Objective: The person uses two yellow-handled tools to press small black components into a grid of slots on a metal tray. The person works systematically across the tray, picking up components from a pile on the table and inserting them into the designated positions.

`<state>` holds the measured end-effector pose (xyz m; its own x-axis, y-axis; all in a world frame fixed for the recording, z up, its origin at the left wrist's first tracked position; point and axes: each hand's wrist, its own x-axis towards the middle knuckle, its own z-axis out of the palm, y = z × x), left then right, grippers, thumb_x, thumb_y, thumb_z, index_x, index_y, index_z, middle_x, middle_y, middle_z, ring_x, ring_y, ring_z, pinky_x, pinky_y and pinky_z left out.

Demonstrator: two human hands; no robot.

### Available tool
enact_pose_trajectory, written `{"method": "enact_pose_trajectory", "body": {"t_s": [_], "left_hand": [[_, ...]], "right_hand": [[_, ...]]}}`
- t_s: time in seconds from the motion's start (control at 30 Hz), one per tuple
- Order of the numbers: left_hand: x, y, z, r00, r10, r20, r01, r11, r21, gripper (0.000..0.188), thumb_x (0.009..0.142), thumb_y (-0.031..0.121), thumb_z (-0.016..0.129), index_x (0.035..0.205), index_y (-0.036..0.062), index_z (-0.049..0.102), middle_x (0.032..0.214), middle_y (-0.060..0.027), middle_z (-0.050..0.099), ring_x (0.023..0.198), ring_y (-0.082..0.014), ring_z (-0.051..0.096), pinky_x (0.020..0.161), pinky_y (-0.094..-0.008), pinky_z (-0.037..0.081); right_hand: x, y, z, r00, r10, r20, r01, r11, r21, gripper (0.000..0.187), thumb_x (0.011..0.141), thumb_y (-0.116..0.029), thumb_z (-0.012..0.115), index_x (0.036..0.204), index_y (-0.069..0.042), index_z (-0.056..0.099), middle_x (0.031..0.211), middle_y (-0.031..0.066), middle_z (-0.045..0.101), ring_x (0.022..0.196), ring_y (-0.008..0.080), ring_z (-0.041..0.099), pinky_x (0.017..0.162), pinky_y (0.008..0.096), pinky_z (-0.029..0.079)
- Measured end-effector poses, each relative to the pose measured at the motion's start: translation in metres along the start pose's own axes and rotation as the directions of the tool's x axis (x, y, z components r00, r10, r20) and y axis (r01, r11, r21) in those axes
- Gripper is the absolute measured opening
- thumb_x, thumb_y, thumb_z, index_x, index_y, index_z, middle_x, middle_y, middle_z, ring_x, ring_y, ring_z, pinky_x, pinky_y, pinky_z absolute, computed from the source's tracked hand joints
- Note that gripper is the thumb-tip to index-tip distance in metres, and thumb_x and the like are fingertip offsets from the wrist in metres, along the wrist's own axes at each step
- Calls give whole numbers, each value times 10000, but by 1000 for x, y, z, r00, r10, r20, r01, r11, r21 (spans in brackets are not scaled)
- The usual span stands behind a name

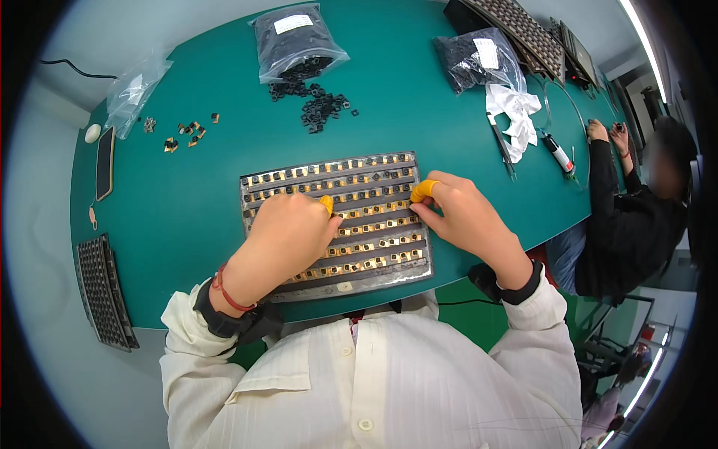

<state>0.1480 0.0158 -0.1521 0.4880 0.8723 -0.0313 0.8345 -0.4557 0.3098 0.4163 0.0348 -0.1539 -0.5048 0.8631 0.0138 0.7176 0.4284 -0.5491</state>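
Note:
A dark metal tray point(374, 283) lies on the green table in front of me. It carries several rows of small gold-coloured pieces, many with black square parts on them. My left hand point(288, 232) is over the tray's left and middle part, fingers curled in. Its yellow finger cot point(327, 203) points down at a row, and whatever the fingertips hold is hidden. At the tray's right edge, my right hand point(473, 221) has thumb and index finger bent close together. A second yellow finger cot point(424, 190) covers that index finger; anything in this pinch is too small to make out.
Beyond the tray lie loose black parts point(323, 112) and a clear bag point(294, 49) of them. Loose gold pieces point(196, 133) and a phone point(105, 165) are left. Another bag point(479, 60), tweezers point(501, 146) and a tube point(558, 155) lie right, near a co-worker point(632, 217).

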Motion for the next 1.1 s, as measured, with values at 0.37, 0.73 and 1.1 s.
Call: {"method": "enact_pose_trajectory", "body": {"t_s": [0.37,0.73,1.1], "left_hand": [[25,-49,-34,976,-190,-105,157,951,-265,262,847,167,723,851,-94,704,738,-220,690,657,-310,687,634,-372,542],[70,-67,6,922,-213,-325,127,955,-267,237,797,135,769,911,-63,706,782,-152,703,732,-259,694,675,-338,553],[43,-74,-14,949,-231,-214,166,945,-282,169,809,58,722,943,-44,713,826,-164,715,760,-282,699,681,-358,548]], "right_hand": [[-11,-24,12,988,148,43,-137,971,-194,355,882,-233,696,640,17,624,583,180,569,520,371,570,542,451,482],[38,-20,-30,961,43,272,-19,996,-90,294,821,-208,739,700,53,675,624,237,607,598,398,624,582,445,505],[150,0,0,991,137,-1,-137,991,6,293,785,-147,784,935,93,710,819,237,705,774,326,710,705,382,555]]}}
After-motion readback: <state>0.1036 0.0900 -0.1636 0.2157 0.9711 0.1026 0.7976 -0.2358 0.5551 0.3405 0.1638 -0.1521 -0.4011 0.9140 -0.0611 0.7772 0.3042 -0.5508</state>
